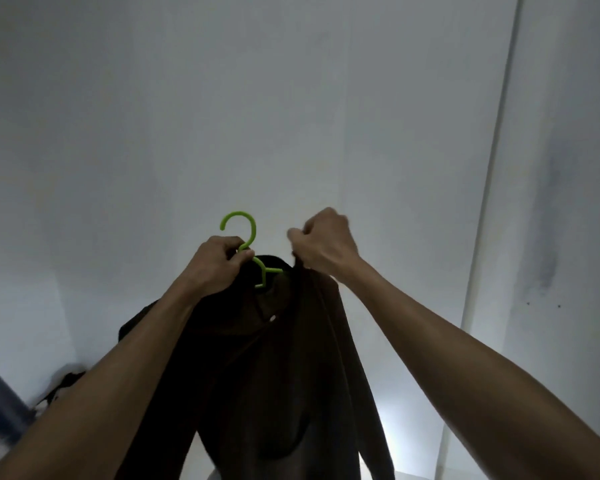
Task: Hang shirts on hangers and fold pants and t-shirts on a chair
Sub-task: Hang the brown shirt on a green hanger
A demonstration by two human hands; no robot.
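The bright green plastic hanger [245, 244] is held up in front of a plain white wall [291, 98], its neck pinched in the curled fingers of the left hand [215, 263], with the round hook rising just above that hand. Just to the right, the right hand [323, 244] is closed in a fist on the collar edge of the dark brown long-sleeved shirt [278, 368], lifting the cloth beside the hanger's shoulder. The shirt hangs below both hands, between the forearms, its neck opening gathered around the hanger and a small pale button showing near the collar; its lower part falls out of view.
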